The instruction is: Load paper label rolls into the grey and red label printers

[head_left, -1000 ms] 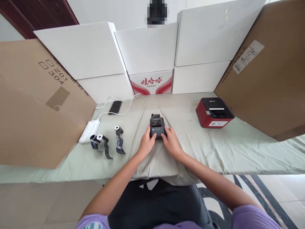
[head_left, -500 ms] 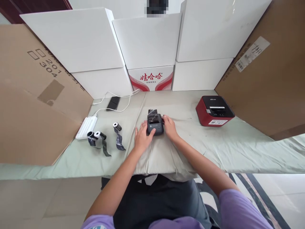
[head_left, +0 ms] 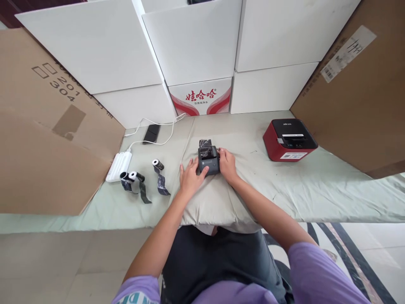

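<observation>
A small dark-grey portable label printer [head_left: 209, 166] lies on the cloth in front of me, with a shiny dark strip [head_left: 205, 148] lying over its top and back edge. My left hand [head_left: 191, 176] holds its left side, the thumb pressed on the front of the casing and the fingers along the edge. At the right side, the fingers of my right hand [head_left: 227, 164] are bent against the casing; their tips are partly hidden. To the left lie three small rolls of dark film, a single roll [head_left: 158, 164] and a pair [head_left: 136, 176], each with a loose tail.
A red and black printer [head_left: 289, 139] stands at the right. Left of the rolls are a white power bank [head_left: 119, 166], a white cable [head_left: 158, 145] and a black phone [head_left: 152, 134]. White boxes [head_left: 202, 42] wall off the back; brown cardboard [head_left: 41, 139] flanks the sides.
My view has tilted down slightly, shifting the whole scene. Both hands stay on the label printer; the right fingers now look more bent against its side.
</observation>
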`<state>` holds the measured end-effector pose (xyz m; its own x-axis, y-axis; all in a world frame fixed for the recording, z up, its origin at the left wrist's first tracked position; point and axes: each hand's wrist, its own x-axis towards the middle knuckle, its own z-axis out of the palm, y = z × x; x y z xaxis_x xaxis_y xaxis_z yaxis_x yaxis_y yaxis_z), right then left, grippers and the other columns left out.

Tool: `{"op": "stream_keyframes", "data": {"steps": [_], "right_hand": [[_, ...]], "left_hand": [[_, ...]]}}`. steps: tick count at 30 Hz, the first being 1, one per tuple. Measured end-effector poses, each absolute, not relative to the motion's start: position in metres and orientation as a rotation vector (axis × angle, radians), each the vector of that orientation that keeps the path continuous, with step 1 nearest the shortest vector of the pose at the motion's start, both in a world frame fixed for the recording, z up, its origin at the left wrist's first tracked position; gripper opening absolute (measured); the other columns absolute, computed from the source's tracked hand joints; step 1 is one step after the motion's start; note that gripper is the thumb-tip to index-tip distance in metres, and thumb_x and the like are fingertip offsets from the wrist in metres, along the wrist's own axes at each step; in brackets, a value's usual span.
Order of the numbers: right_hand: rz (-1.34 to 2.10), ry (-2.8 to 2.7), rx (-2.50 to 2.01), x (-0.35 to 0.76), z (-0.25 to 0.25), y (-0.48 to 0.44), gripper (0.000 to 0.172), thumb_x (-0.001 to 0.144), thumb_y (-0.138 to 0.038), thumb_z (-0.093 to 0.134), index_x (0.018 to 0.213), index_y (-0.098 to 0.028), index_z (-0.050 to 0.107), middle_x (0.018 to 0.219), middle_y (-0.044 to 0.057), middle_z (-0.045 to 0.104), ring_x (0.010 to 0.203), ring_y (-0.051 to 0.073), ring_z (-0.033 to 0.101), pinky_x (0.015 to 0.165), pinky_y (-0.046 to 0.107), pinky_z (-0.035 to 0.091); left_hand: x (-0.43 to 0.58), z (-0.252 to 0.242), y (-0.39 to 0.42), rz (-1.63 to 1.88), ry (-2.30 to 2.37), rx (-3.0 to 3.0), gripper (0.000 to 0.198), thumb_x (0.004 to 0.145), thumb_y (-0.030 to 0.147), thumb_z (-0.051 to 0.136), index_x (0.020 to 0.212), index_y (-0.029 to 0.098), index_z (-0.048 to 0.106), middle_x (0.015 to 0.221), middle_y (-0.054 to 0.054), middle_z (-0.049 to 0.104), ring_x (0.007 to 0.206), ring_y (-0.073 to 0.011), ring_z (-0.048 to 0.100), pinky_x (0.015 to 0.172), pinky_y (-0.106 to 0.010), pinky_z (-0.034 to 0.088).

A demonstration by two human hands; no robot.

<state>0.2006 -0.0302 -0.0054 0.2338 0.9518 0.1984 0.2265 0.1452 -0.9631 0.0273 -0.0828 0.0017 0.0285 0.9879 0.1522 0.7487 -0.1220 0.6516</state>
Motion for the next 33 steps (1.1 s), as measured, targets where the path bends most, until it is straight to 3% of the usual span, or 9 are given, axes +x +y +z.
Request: {"op": "stream_keyframes", "data": {"steps": [6,11,19,23,27,30,33], "right_hand": [[0.709,-1.301,-1.294,0.202,-0.009,-0.031,0.05,0.103,-0.054,0.039,0.108,-0.02,0.075,0.114,0.014,0.081,0.107,0.029,0.072,0.1,0.044,0.052],[0.554,-1.341,-1.239,0.206,-0.009,-0.036,0.041,0.102,-0.044,0.041,0.092,-0.022,0.074,0.102,0.012,0.08,0.103,0.028,0.07,0.099,0.044,0.053],[0.556,-1.408,-1.199,0.212,-0.004,-0.042,0.043,0.104,-0.044,0.046,0.094,-0.023,0.082,0.104,0.011,0.083,0.108,0.029,0.068,0.105,0.049,0.052],[0.564,-1.513,-1.228,0.216,-0.007,-0.033,0.052,0.108,-0.052,0.039,0.118,-0.025,0.083,0.128,0.011,0.079,0.126,0.029,0.062,0.116,0.051,0.046],[0.603,-1.681,-1.267,0.223,-0.009,-0.006,0.06,0.111,-0.049,0.029,0.15,-0.024,0.067,0.153,0.012,0.065,0.145,0.027,0.053,0.128,0.051,0.035],[0.662,-1.756,-1.346,0.229,-0.003,0.017,0.058,0.109,-0.041,0.032,0.153,-0.023,0.064,0.157,0.013,0.06,0.151,0.027,0.049,0.131,0.05,0.031],[0.611,-1.748,-1.418,0.233,0.011,0.032,0.05,0.106,-0.04,0.044,0.139,-0.021,0.075,0.144,0.016,0.066,0.137,0.029,0.059,0.126,0.05,0.04]], "left_hand": [[0.034,0.01,-0.087,0.665,1.931,1.993,0.062,0.107,0.052,0.052,0.162,0.023,0.052,0.162,-0.013,0.06,0.161,-0.0328,0.044,0.138,-0.064,0.013],[0.032,0.008,-0.084,0.666,1.962,1.986,0.062,0.105,0.052,0.058,0.161,0.026,0.053,0.161,-0.011,0.061,0.159,-0.031,0.047,0.139,-0.061,0.017],[0.03,0.005,-0.081,0.676,1.941,1.945,0.065,0.102,0.054,0.063,0.159,0.024,0.057,0.16,-0.011,0.062,0.159,-0.0292,0.048,0.14,-0.057,0.016],[0.03,0.007,-0.081,0.675,1.932,1.943,0.067,0.102,0.056,0.063,0.159,0.022,0.057,0.161,-0.013,0.061,0.159,-0.0294,0.048,0.14,-0.056,0.016],[0.03,0.007,-0.082,0.674,1.923,1.95,0.068,0.103,0.058,0.061,0.161,0.023,0.055,0.161,-0.013,0.061,0.16,-0.0291,0.047,0.14,-0.057,0.015],[0.031,0.006,-0.082,0.682,1.909,1.955,0.068,0.103,0.059,0.06,0.161,0.023,0.054,0.16,-0.013,0.062,0.16,-0.0287,0.046,0.14,-0.058,0.014],[0.031,0.005,-0.081,0.68,1.9,1.94,0.07,0.103,0.061,0.059,0.162,0.023,0.053,0.161,-0.012,0.061,0.161,-0.028,0.044,0.14,-0.057,0.014]]}}
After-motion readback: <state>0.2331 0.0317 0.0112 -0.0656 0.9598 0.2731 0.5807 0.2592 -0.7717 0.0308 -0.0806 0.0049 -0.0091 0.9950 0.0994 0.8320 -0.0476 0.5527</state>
